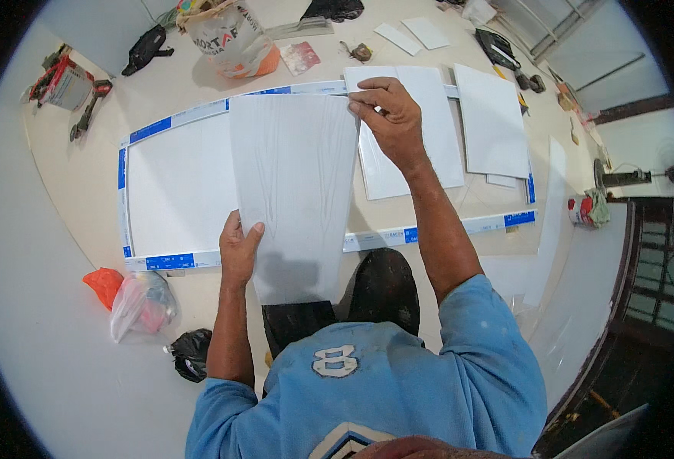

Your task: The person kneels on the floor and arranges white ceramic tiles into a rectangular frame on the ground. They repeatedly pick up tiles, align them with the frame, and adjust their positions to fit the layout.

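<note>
A long white panel (291, 176) with faintly streaked faces is held over my knees. My left hand (240, 246) grips its lower left edge, thumb on the front. At the upper right corner, my right hand (387, 118) pinches the edge. Beneath the panel a white rectangular frame (172, 261) with blue labels lies on the floor, with a white board (172, 187) inside its left part. Right of the held panel, two larger white panels (421, 172) (490, 122) rest across the frame.
At the back stand a sack (234, 42) and a bucket (69, 84) beside a power tool (88, 111). Small white pieces (421, 30), a tape measure (360, 52) and black bags (146, 50) lie around. Plastic bags (142, 306) sit at left, a can (579, 210) at right, near a doorway (651, 268).
</note>
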The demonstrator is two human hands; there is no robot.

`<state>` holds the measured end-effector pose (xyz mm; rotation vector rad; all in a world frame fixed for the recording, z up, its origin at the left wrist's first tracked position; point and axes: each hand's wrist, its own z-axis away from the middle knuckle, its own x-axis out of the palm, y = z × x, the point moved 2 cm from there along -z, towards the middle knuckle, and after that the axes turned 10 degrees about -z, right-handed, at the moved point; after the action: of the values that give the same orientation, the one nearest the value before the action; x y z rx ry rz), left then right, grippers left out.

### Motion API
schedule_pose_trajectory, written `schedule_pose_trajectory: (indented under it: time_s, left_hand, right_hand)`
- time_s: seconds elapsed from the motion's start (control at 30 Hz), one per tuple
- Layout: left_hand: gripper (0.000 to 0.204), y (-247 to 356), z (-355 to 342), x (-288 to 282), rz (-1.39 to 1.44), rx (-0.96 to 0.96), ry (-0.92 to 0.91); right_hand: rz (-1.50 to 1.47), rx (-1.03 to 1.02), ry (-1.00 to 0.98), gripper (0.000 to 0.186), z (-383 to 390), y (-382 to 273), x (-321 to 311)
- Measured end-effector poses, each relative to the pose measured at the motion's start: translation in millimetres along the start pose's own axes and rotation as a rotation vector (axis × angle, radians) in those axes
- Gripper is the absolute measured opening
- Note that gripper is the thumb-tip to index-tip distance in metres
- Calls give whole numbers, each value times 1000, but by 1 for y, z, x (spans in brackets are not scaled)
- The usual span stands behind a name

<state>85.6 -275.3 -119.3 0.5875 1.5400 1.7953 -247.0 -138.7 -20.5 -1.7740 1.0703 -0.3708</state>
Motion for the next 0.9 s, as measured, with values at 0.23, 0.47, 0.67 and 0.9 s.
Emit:
schedule_pose_trajectory:
  time_s: [0.23,0.47,0.67,0.9]
  left_hand:
    - [36,32,40,28,-11,111,-83]
    - [32,65,83,60,-132,271,-122]
    - [28,85,113,80,-201,330,-169]
    - [30,103,126,109,-243,424,-231]
  right_hand:
    - [282,-481,229,16,55,-49,-55]
    - [283,-446,376,23,103,-82,-107]
    - [80,-421,434,18,139,-118,-156]
    - [345,-610,671,17,174,-141,-192]
